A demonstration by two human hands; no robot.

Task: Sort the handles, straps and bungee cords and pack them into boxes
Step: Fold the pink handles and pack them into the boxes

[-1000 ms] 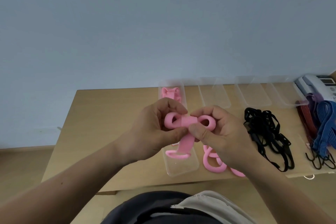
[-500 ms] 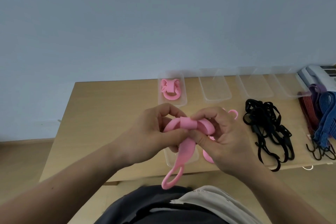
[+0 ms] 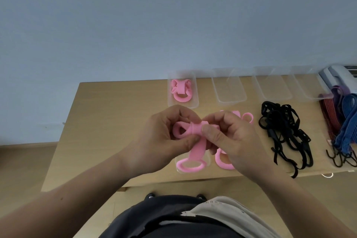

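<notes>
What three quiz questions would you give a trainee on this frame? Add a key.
1. True or false: both the left hand and the right hand grip the pink handle.
2. What lies in the leftmost far box? A black straps; B another pink handle; C bungee cords.
3. Fill in: of the four far-row boxes, ___ look empty.
Key: 1 true; 2 B; 3 three.

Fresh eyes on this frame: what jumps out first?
Dead centre, the left hand and right hand pinch a looped pink handle above the table near edge. Behind them, a clear box at the far edge holds another folded pink handle; a black strap tangle lies to the right.
</notes>
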